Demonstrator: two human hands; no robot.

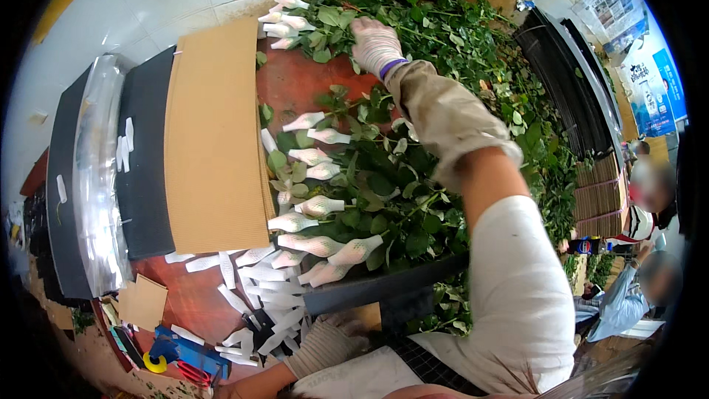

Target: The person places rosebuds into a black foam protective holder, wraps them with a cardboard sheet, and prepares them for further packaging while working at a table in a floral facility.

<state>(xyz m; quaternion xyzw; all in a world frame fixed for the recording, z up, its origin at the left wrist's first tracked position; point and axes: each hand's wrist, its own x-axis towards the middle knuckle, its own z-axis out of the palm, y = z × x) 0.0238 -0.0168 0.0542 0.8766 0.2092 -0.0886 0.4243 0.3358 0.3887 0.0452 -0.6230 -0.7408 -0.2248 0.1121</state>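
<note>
Rose stems (325,199) with buds sheathed in white mesh sleeves are laid in a row on the red table (295,85), heads toward the sheet of corrugated cardboard (214,140). A second small cluster of sleeved buds (284,22) is seen at the far end, just beside the right hand (375,44). That gloved hand is stretched out and rested on the loose green stems (473,44), fingers curled into the foliage; whether a stem is actually clamped cannot be told. The left hand (325,343), also gloved, is held low near the scattered empty mesh sleeves (258,303), fingers loosely bent, nothing gripped. Roughly a dozen buds are judged sleeved; the large pile beyond appears unsorted.
</note>
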